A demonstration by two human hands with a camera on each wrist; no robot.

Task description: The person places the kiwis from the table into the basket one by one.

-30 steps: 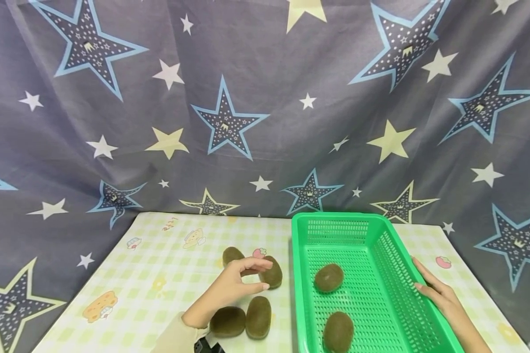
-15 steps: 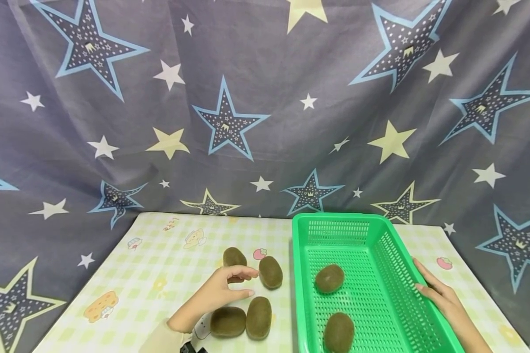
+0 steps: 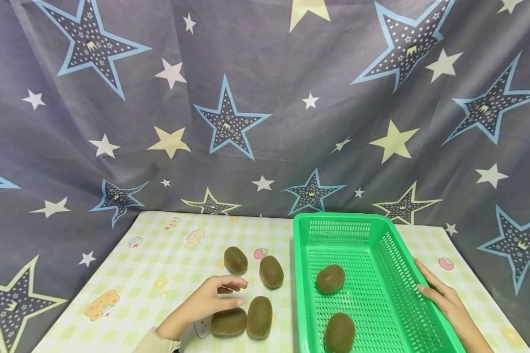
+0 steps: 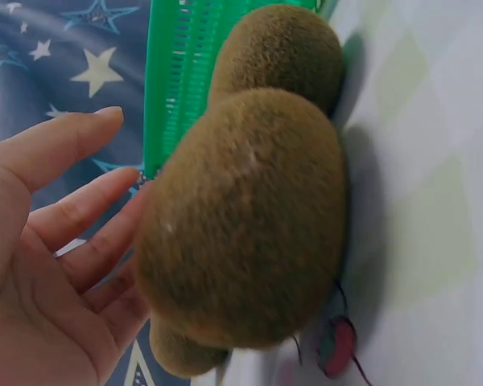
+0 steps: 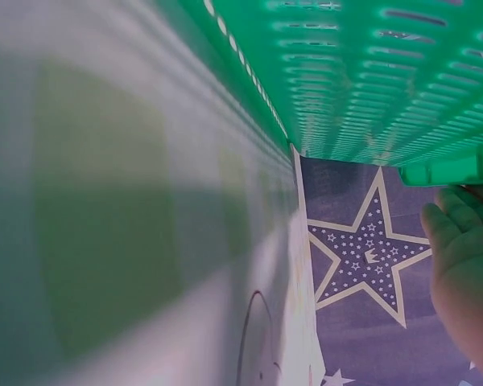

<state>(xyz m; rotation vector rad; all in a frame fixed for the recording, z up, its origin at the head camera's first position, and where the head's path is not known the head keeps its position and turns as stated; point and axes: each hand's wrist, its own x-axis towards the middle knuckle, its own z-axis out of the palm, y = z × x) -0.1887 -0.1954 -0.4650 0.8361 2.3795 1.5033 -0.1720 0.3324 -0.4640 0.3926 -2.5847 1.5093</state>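
Observation:
My left hand point(image 3: 214, 296) holds nothing; its fingers and thumb are parted above a brown kiwi point(image 3: 228, 322) in the head view. Right beside that one lies another kiwi point(image 3: 259, 317). Two more, a kiwi point(image 3: 235, 260) and a kiwi point(image 3: 271, 272), lie farther back on the cloth. In the left wrist view a kiwi point(image 4: 245, 221) fills the middle, with the open fingers behind its left side. My right hand point(image 3: 446, 301) holds the right rim of a green plastic basket point(image 3: 298, 294), thumb at the top and fingers along the outside.
Inside the basket lie a kiwi point(image 3: 330, 278) and a nearer kiwi point(image 3: 340, 333). Under everything is a table with a checked cloth point(image 3: 137, 274). A grey curtain point(image 3: 265, 166) with stars hangs behind the table's back edge.
My left hand has drawn back to the left and nearer to me, away from the kiwi by the basket, uncovering the back kiwis. My right hand stays at the rim.

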